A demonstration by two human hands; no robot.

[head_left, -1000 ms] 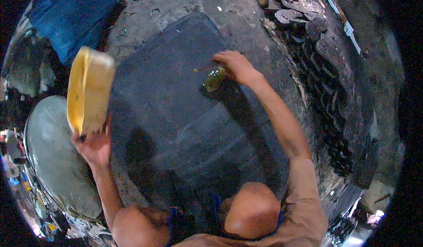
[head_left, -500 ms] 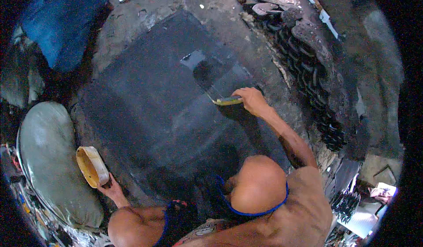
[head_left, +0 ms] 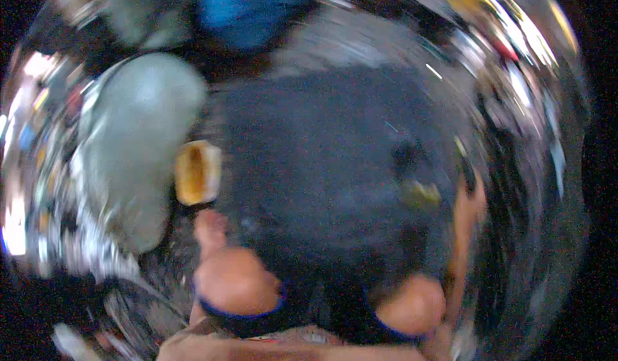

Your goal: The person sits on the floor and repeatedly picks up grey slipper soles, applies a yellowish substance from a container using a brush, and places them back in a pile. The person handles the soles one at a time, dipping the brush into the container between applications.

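Motion blurs the whole picture. My right hand (head_left: pixel 475 197), at the right edge of a large dark sheet (head_left: pixel 309 148), is closed around a slim, dark-handled tool (head_left: pixel 467 168) with a yellowish tip; it resembles a brush, but smearing hides its exact kind. A blurred yellow-green patch (head_left: pixel 421 195) shows over the sheet to the left of that hand; whether it is a separate thing I cannot tell. Beside the sheet's left edge stands a pale tub (head_left: pixel 215 171) with an amber inside. My left hand (head_left: pixel 210 229) is just below the tub, its fingers smeared.
A large, grey-green, rounded bundle (head_left: pixel 141 135) lies left of the tub. Blue material (head_left: pixel 254 7) is at the far side. Dark, blurred items (head_left: pixel 515 168) line the right, with mixed scraps around the rim. My bent knees (head_left: pixel 238 280) are at the sheet's near edge.
The view has swung, shifting the scene and smearing it. My right hand has gone from over the sheet to its right edge with the tool. My left hand, earlier at the tub, now appears slightly apart from it.
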